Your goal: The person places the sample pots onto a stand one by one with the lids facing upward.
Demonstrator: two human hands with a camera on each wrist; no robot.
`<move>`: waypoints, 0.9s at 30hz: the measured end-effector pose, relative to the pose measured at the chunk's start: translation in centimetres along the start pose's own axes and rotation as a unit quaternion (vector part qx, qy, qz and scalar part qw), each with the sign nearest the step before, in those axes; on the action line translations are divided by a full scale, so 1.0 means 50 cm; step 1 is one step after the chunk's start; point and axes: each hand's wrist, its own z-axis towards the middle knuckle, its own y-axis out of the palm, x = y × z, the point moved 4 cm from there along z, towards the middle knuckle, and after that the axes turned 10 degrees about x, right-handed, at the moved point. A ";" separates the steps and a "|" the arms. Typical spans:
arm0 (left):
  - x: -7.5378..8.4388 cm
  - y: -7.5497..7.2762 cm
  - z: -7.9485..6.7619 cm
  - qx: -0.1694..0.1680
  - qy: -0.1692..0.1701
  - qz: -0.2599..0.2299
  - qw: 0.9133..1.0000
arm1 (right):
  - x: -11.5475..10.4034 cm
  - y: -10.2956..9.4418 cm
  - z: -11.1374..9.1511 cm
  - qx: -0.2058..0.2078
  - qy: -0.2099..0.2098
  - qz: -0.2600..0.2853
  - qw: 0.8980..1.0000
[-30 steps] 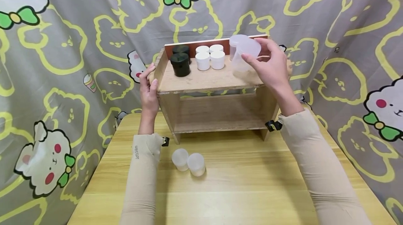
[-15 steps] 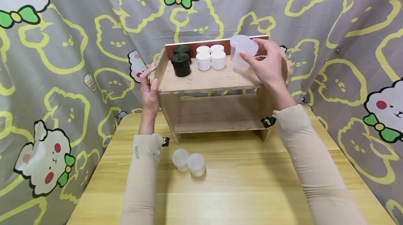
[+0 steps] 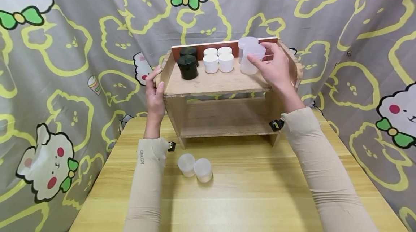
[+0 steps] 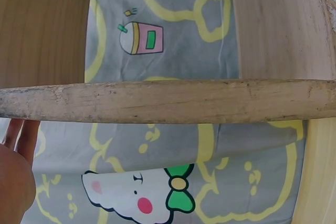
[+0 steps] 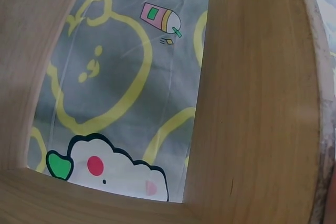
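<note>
On the top board of a small wooden shelf point(image 3: 208, 84), my right hand point(image 3: 276, 68) pinches a translucent lidded plastic jar point(image 3: 249, 64) between thumb and fingers. The jar is upright, right in front of a similar translucent jar point(image 3: 246, 40) that it partly hides. At the shelf's left side, my left hand point(image 3: 154, 96) grips the side panel, thumb at its front edge. In the left wrist view, fingers point(image 4: 26, 140) of that hand reach up to the panel's edge. Farther left on the top board stand several white jars point(image 3: 211, 64) and two black jars point(image 3: 187, 68).
Two more translucent jars point(image 3: 203, 170) stand side by side on the wooden table point(image 3: 247, 188), before the shelf's left half. The lower board point(image 3: 227, 116) spans between the side panels. A patterned grey curtain point(image 3: 113, 1) hangs behind and around the table.
My right hand has shifted slightly left and lowered its jar, which went from tilted to upright in front of the rear translucent jar. The left hand stays on the shelf's side.
</note>
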 end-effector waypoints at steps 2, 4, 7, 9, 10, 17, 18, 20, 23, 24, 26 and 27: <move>0.000 0.000 -0.001 0.000 -0.004 0.001 1.000 | -0.001 0.002 0.000 -0.006 0.008 -0.005 1.000; -0.001 0.000 -0.001 -0.001 -0.006 0.003 1.000 | -0.002 0.003 0.000 -0.011 0.010 -0.005 1.000; -0.002 -0.001 -0.002 0.000 -0.005 0.006 1.000 | -0.003 0.004 -0.002 -0.016 0.011 -0.004 1.000; -0.003 -0.001 -0.002 0.000 -0.002 0.007 1.000 | -0.003 0.003 -0.002 -0.016 0.007 -0.001 1.000; -0.003 -0.001 -0.002 0.000 0.000 0.007 1.000 | -0.003 0.003 -0.002 -0.016 0.005 0.000 1.000; -0.003 0.000 0.000 0.000 0.003 0.003 1.000 | -0.002 0.002 -0.002 -0.015 -0.005 -0.014 1.000; -0.003 0.000 0.001 0.000 0.004 0.002 1.000 | -0.002 0.002 -0.001 -0.016 -0.006 -0.015 1.000; -0.002 0.000 0.002 0.000 0.003 0.000 1.000 | -0.002 0.002 -0.001 -0.018 -0.005 -0.016 1.000; 0.000 0.000 0.001 -0.001 0.002 0.002 1.000 | -0.002 0.003 -0.002 -0.021 -0.006 -0.015 1.000; 0.000 0.000 0.001 -0.001 0.001 0.003 1.000 | -0.002 0.004 -0.003 -0.022 -0.006 -0.014 1.000; 0.000 -0.001 0.000 -0.001 0.000 0.004 1.000 | -0.002 0.004 -0.004 -0.024 -0.007 -0.014 1.000; -0.001 -0.001 -0.001 -0.001 0.000 0.004 1.000 | -0.002 0.004 -0.004 -0.025 -0.009 -0.013 1.000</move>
